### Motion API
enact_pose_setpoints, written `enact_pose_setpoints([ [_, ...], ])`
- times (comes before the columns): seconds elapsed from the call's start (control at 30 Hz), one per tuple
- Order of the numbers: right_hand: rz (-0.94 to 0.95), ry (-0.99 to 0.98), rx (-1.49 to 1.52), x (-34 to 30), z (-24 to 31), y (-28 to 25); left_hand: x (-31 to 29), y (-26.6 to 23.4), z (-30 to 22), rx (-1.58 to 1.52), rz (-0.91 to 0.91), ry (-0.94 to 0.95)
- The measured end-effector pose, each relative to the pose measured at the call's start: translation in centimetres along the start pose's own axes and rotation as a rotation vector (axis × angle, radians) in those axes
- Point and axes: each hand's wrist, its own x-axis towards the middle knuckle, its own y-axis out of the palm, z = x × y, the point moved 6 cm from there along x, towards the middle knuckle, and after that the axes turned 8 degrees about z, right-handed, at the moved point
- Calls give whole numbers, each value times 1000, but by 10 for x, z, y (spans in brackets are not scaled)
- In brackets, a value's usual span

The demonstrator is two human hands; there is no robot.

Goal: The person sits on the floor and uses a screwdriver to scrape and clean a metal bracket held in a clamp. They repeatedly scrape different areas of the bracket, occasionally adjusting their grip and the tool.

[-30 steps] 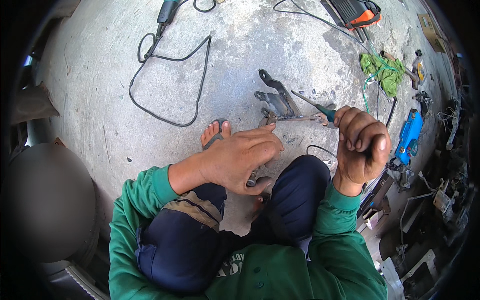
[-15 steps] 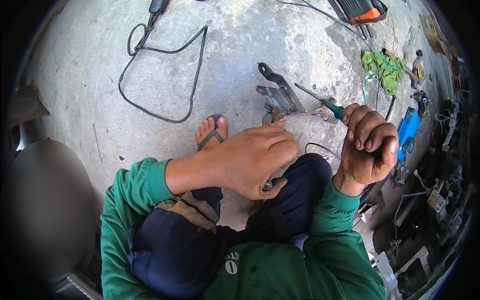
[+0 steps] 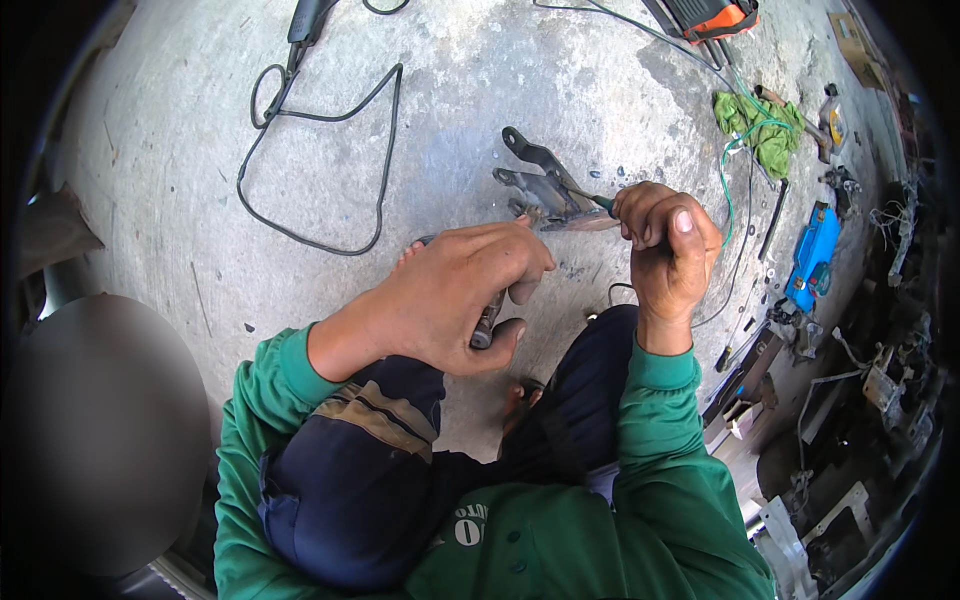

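Observation:
My left hand [image 3: 450,290] is curled round what look like locking pliers [image 3: 487,325]; their round-ended handle shows between thumb and fingers, and most of the rest is hidden. Just beyond my fingertips, a dark metal bracket [image 3: 545,187] with two holed arms is on the concrete floor, its near end beside the pliers' jaws. In my right hand [image 3: 672,245], closed, is a screwdriver with a green handle [image 3: 606,204], mostly covered by the fingers. Its thin shaft points left, with the tip at the bracket's arm; whether it touches cannot be made out.
A black cable [image 3: 385,190] loops over the floor at the left from a dark tool [image 3: 308,22]. At the far right are a black-and-orange machine [image 3: 705,18], a green cloth [image 3: 775,140] and a blue tool [image 3: 815,255]. Metal parts [image 3: 880,390] lie along the right side.
My right hand has moved left and turned, bringing the screwdriver's tip to the bracket. My left hand has shifted left and slightly nearer, and more of the pliers' handle shows.

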Motion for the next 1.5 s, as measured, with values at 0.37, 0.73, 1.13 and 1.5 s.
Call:
enact_pose_setpoints([
  [0.37,-18,-156,92,9,27,9,-7,-18,11,-105,-47,-100],
  [0.73,100,-210,133,10,35,19,-12,-32,19,-82,-80,-70],
  [1.13,10,59,39,15,-17,14,-8,-39,19,-98,-76,-53],
  [1.5,47,-42,-10,15,18,27,-6,9,-1,42,-6,69],
])
